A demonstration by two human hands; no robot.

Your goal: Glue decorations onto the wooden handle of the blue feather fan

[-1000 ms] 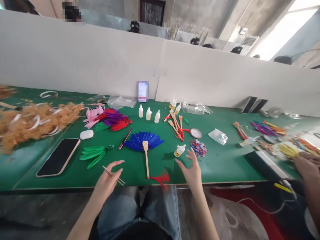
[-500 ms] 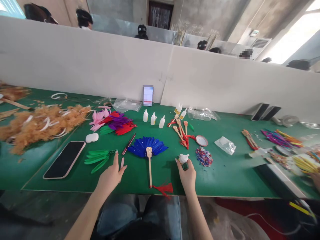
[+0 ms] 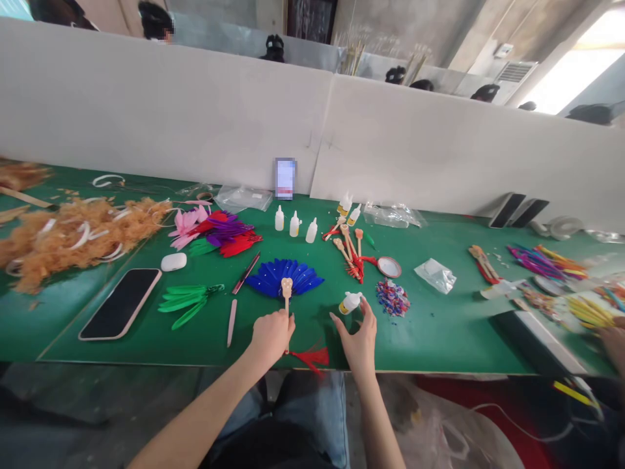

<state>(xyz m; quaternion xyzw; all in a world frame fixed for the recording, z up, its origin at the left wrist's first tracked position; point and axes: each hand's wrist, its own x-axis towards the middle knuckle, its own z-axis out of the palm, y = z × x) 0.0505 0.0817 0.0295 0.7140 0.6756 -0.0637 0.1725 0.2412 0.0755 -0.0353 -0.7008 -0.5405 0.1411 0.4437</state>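
A feather fan [image 3: 286, 277] with blue feathers, small white dots and a pale wooden handle lies in front of me. My left hand [image 3: 272, 335] is closed around its handle, above the red tassel [image 3: 312, 357]. My right hand [image 3: 359, 337] has its thumb and fingers apart beside a small white glue bottle [image 3: 350, 303] with a yellow label. The thumb is clear of the bottle; I cannot tell whether a fingertip still touches it. A pink flat stick [image 3: 232, 323] lies left of my left hand, near the green feathers [image 3: 185, 303]. A pile of small coloured gems [image 3: 393, 298] is right of the bottle.
Several more white bottles [image 3: 294, 225], wooden handles with red tassels [image 3: 349, 251] and coloured feathers [image 3: 234, 234] lie farther back. At left are a phone [image 3: 122, 304] and a white earphone case [image 3: 174, 262]. A black box [image 3: 530, 342] and another person's hand [image 3: 614, 339] are at right.
My left hand has moved right, from the pink stick to the fan's handle. My right hand's fingers have spread from their grip on the glue bottle. The view has shifted slightly.
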